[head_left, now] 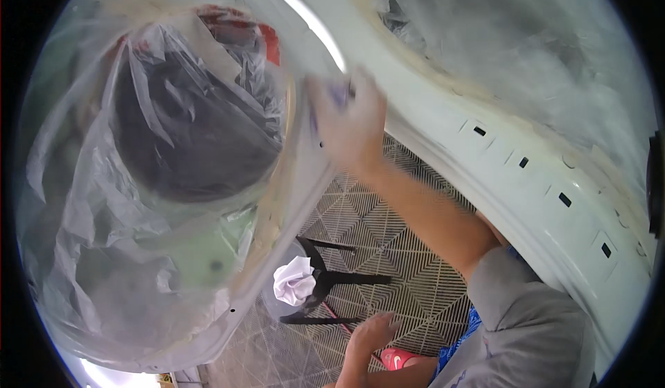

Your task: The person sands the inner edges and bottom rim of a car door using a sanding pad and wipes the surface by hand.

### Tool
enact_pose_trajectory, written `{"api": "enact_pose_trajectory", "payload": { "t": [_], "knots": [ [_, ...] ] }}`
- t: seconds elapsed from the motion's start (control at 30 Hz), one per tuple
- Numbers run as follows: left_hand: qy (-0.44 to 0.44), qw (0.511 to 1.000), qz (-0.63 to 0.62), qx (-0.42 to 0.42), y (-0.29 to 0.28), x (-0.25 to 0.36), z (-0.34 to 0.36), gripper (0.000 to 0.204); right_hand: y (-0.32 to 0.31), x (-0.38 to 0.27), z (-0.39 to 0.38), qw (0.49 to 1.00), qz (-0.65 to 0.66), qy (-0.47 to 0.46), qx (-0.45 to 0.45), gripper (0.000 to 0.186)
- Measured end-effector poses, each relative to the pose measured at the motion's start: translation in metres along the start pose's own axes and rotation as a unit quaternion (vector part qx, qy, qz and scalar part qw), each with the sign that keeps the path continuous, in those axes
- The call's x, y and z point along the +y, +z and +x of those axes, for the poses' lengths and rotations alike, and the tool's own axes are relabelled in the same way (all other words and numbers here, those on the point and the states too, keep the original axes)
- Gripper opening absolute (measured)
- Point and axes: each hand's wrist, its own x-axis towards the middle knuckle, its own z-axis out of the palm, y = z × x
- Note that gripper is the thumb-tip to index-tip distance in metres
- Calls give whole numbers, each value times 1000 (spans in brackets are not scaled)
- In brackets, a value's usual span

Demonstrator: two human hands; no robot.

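Observation:
My right hand (pixel 355 128) is raised against the white painted car body panel (pixel 312 49), at the narrow strip between the door and the door opening. Motion smears its fingers, which are curled around something flat and purplish that I cannot make out. My left hand (pixel 374 332) hangs low near my knee, touching no panel; its fingers look loosely stretched out and nothing shows in them. Below the right hand, a bunched white cloth (pixel 294 281) lies on a round stool (pixel 323 287) with black legs.
Clear plastic film (pixel 90 229) with tape edges covers the door at the left, over a dark round area (pixel 201 132). More film (pixel 540 42) hangs at the upper right. A white sill (pixel 512 180) with small dark slots runs diagonally. Below are patterned floor tiles (pixel 422 249) and a pink shoe (pixel 398 359).

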Motion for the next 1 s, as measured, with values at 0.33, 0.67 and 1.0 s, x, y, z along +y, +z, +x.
{"api": "enact_pose_trajectory", "payload": {
  "t": [0.33,0.67,1.0],
  "knots": [
    [19,1000,-4,4,16,-9,7,53,-6,7,-22,989,99,107,1,27],
    [-1,1000,-6,13,20,-14,-3,54,-11,27,-68,984,98,145,36,30],
    [22,997,-28,66,6,1,-4,51,-9,31,-17,991,95,90,4,26]
  ]
}}
